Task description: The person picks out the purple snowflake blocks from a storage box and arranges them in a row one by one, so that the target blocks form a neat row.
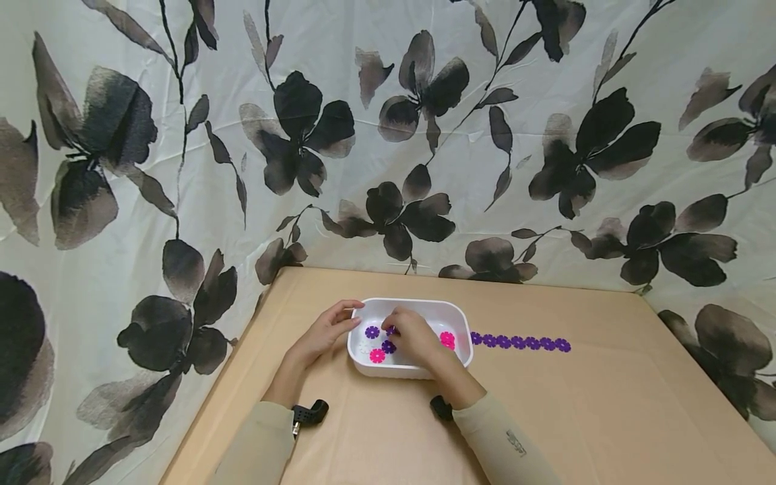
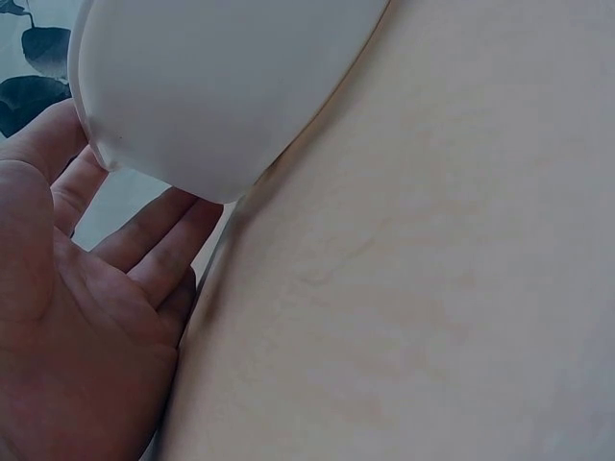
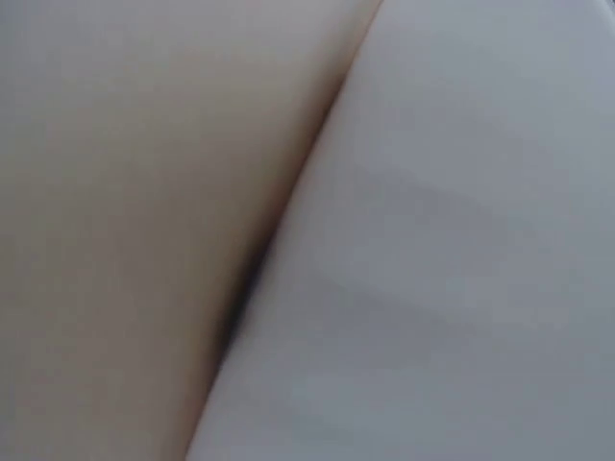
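Observation:
A white tray [image 1: 410, 372] holds several small flower-shaped pieces, purple and pink. My right hand [image 1: 411, 335] reaches into it with bent fingers, pinching a purple flower piece [image 1: 391, 331] that the fingertips partly cover. Close by lie another purple flower piece [image 1: 372, 332] and a pink flower piece [image 1: 377, 356]. At the tray's left end, my left hand [image 1: 321, 334] touches the rim with loosely extended fingers. The left wrist view shows this hand [image 2: 96, 317] against the tray's outer wall [image 2: 221, 96]. In the right wrist view only blurred pale surfaces appear, no fingers.
From the tray's right side a straight row of purple flower pieces [image 1: 518, 343] runs along the tan tabletop [image 1: 606, 404]. A white cloth with dark flowers [image 1: 485, 168] hangs behind and to the left of the table.

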A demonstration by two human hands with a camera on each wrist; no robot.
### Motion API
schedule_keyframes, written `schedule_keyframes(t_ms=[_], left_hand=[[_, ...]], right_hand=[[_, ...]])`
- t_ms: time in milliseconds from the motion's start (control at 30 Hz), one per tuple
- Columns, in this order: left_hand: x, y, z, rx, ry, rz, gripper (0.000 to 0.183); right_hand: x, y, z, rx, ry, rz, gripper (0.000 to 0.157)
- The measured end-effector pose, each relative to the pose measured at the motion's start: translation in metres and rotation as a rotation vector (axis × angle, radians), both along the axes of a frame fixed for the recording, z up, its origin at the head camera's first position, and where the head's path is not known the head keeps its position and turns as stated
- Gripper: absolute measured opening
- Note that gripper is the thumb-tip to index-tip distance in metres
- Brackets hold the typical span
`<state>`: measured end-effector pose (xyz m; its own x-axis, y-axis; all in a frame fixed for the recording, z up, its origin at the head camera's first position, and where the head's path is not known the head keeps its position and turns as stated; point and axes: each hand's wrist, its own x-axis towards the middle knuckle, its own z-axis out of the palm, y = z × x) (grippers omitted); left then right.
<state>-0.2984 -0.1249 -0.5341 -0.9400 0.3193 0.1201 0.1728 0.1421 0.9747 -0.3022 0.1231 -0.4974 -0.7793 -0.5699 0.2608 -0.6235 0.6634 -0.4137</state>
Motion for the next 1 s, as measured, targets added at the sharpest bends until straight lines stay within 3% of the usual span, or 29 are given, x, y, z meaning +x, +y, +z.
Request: schedule_keyframes(t_ms=[400, 633, 1000], left_hand=[[-0.001, -0.001, -0.004, -0.002, 0.009, 0.009, 0.04], [-0.001, -0.002, -0.003, -0.001, 0.006, 0.008, 0.041], [-0.002, -0.002, -0.002, -0.005, 0.003, 0.009, 0.039]], right_hand=[[-0.001, 0.035, 0.006, -0.265, -0.032, -0.128, 0.023], [-0.004, 0.058, 0.012, -0.482, 0.021, -0.154, 0.026], [-0.013, 0.113, 0.021, -0.622, 0.088, -0.25, 0.03]])
